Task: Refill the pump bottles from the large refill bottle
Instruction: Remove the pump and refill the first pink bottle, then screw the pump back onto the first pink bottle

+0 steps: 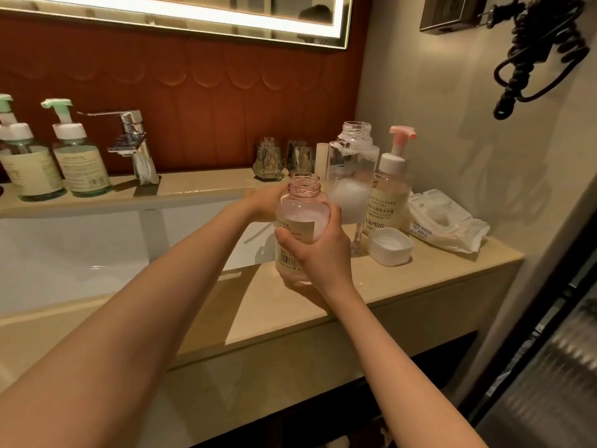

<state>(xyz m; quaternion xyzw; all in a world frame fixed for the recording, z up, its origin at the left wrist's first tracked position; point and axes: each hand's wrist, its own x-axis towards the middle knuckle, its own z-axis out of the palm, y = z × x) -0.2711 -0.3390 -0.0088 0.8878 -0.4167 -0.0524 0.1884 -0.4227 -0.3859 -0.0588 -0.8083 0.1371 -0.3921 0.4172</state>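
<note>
An uncapped pink pump bottle (pixel 298 221) with foam inside is held upright just above the counter. My right hand (pixel 318 248) grips its lower body from the front. My left hand (pixel 263 202) holds its far side, fingers mostly hidden behind it. The large clear refill bottle (pixel 350 176), open-topped and foamy inside, stands behind it on the counter. To its right stands a capped pink pump bottle (pixel 392 189). A white cap (pixel 389 245) lies upside down in front of that. Two green pump bottles (pixel 80 156) stand far left.
A chrome faucet (pixel 137 147) rises over the white sink basin (pixel 80 247) at left. Two glass tumblers (pixel 284 158) stand at the back. A wet-wipes pack (pixel 447 221) lies at the right end of the beige counter (pixel 420 279). A black coiled cord (pixel 542 56) hangs on the right wall.
</note>
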